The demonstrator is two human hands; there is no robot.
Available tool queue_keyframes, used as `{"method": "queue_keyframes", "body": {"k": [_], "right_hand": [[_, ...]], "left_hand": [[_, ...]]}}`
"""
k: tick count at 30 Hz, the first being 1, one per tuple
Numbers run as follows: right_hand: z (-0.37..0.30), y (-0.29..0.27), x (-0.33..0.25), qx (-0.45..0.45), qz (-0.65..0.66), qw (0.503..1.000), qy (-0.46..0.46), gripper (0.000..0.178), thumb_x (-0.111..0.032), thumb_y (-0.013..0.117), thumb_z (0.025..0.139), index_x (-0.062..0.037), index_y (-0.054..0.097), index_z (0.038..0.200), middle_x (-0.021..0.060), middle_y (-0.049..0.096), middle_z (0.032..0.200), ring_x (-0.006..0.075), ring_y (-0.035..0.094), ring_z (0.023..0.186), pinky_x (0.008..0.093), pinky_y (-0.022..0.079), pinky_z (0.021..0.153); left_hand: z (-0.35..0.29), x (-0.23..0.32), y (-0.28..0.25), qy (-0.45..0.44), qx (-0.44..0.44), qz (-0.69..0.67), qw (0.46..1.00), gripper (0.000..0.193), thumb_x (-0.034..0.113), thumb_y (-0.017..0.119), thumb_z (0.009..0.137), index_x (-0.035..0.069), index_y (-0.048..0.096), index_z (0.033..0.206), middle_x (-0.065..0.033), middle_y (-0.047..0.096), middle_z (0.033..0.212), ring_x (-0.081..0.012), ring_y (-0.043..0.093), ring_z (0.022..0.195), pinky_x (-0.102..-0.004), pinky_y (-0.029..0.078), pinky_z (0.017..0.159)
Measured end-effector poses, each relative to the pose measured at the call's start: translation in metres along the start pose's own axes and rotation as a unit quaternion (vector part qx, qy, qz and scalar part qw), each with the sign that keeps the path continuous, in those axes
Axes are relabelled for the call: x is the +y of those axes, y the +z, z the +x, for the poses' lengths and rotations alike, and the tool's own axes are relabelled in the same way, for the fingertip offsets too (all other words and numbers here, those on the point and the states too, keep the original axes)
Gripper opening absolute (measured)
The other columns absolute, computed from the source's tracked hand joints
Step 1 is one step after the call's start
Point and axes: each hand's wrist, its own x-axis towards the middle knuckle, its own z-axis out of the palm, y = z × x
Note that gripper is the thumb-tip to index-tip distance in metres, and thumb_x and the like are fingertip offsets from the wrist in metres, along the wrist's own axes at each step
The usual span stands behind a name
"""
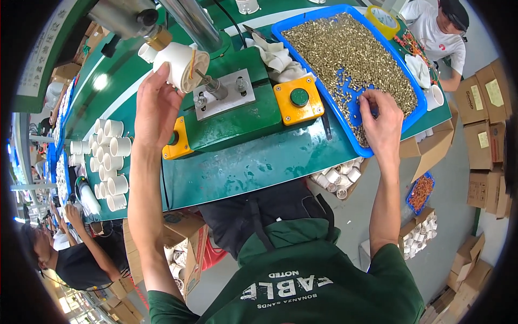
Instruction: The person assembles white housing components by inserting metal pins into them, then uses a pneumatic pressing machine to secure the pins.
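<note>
My left hand (155,110) grips a white plastic pipe fitting (181,66) from its left side, thumb on top. The fitting is tilted, and its round open face is against or close to the metal pin (211,83) of the green press base (232,116). Above it hangs the brass-coloured end of the press head (158,39). My right hand (384,121) is over a blue tray (345,141) of small brass inserts (345,46), thumb and fingertips drawn together by a bare patch of the tray. Whatever is between those fingertips is too small to make out.
Yellow boxes with green buttons (299,98) flank the press base. White fittings (110,156) stand in rows at left. Behind the base lie a white cloth (275,56) and, farther right, yellow tape (382,22). Other people sit at left and far right. Cartons (431,148) stand beside the table.
</note>
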Motion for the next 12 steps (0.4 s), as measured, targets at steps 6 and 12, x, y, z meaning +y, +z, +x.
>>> {"method": "queue_keyframes", "body": {"k": [6, 12], "right_hand": [[0.0, -0.001, 0.0, 0.004, -0.008, 1.0, -0.004, 0.01, -0.006, 0.068, 0.083, -0.0005, 0.068, 0.092, 0.0162, 0.064, 0.083, 0.0302, 0.063, 0.073, 0.0403, 0.05, 0.068], [0.001, -0.001, 0.003, -0.001, 0.0, 1.0, -0.02, 0.013, -0.006, 0.069, 0.082, -0.0004, 0.07, 0.094, 0.0184, 0.068, 0.09, 0.031, 0.063, 0.078, 0.0412, 0.05, 0.073]], "left_hand": [[-0.003, 0.008, 0.01, 0.036, -0.01, 0.067, 0.997, 0.041, 0.028, 0.061, 0.095, -0.002, 0.056, 0.123, -0.0072, 0.064, 0.115, -0.0127, 0.06, 0.1, -0.0295, 0.046, 0.092], [-0.006, 0.014, 0.009, 0.053, 0.001, 0.114, 0.992, 0.047, 0.024, 0.067, 0.092, -0.001, 0.056, 0.13, -0.0056, 0.065, 0.115, -0.013, 0.06, 0.102, -0.0304, 0.045, 0.094]]}}
